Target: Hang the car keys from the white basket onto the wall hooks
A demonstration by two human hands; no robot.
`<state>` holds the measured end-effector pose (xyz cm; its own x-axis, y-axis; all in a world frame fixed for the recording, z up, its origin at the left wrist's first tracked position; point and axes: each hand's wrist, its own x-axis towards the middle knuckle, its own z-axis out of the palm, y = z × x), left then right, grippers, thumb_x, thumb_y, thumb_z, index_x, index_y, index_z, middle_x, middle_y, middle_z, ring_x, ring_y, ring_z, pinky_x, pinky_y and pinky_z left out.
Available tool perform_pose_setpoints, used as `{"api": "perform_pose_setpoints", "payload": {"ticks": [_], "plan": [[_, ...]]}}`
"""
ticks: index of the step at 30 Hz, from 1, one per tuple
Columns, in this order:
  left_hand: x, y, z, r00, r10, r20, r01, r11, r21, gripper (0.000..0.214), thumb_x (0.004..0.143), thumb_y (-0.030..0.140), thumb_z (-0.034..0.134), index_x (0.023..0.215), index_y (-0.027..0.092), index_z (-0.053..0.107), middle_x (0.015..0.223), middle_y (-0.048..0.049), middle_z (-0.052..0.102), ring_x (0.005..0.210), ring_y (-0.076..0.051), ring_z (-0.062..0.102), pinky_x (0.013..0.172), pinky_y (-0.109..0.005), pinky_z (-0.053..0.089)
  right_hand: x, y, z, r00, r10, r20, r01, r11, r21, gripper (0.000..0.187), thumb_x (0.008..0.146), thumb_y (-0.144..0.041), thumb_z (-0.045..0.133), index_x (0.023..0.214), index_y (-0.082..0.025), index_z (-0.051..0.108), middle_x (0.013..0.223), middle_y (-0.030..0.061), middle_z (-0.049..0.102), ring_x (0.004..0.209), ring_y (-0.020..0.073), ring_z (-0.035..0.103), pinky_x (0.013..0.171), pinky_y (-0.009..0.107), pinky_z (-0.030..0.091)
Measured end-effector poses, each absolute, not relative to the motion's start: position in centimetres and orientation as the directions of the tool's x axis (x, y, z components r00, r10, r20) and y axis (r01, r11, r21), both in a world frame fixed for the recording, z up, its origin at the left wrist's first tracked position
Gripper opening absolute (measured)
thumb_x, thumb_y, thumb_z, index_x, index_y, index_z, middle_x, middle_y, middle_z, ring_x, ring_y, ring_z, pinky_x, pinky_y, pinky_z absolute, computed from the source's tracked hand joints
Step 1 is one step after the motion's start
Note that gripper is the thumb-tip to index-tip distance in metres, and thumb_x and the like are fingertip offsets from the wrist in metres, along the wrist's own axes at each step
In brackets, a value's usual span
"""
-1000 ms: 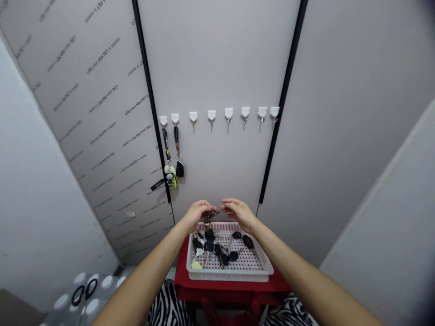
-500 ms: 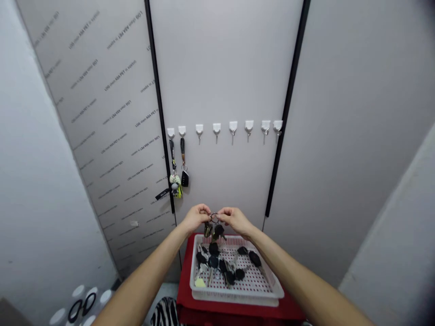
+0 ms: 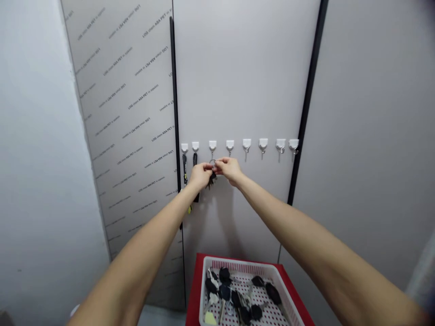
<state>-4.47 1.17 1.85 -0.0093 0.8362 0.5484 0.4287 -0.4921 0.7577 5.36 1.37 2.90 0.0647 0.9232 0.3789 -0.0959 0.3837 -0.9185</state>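
Just below the third white hook from the left, my left hand and my right hand pinch a metal key ring from both sides. A bunch of keys with dark heads dangles under the ring, partly covered by my fingers. Whether the ring touches the hook's tip I cannot tell. To the left, keys on a black strap hang from the second hook, partly behind my left hand. A second strap with a yellow charm hangs from the first hook.
Several more white hooks run rightward along the cabinet panel. Below, a white plastic basket holding several loose keys stands on a red surface. Black vertical strips edge the panel.
Both hands have risen from above the basket to the third hook, carrying the key ring and its keys. The view has shifted, so the hooks and basket sit lower and further right.
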Motion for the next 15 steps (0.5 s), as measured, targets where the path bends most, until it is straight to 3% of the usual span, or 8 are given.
{"api": "perform_pose_setpoints", "payload": {"ticks": [9,15], "plan": [[-4.0,2.2,4.0,-0.036,0.814,0.580,0.661,-0.416,0.624,0.033,0.058,0.007,0.042,0.088,0.011,0.054,0.088,-0.0060,0.057,0.081,-0.013,0.050,0.074,-0.022,0.036,4.1,4.6,4.7,0.227,0.895,0.384,-0.021,0.398,-0.917,0.010,0.064,-0.006,0.043,0.057,-0.013,0.044,0.039,-0.0055,0.044,0.038,0.0050,0.047,0.040,0.017,0.041],[-3.7,2.2,3.8,0.013,0.800,0.599,0.679,-0.447,0.583,0.034,0.060,0.008,0.040,0.092,0.014,0.052,0.092,-0.0032,0.056,0.080,-0.010,0.050,0.074,-0.019,0.036,4.4,5.4,4.8,0.257,0.884,0.391,0.059,0.390,-0.919,0.007,0.062,-0.006,0.043,0.062,-0.011,0.048,0.041,-0.0037,0.045,0.040,0.0063,0.048,0.040,0.017,0.041]]}}
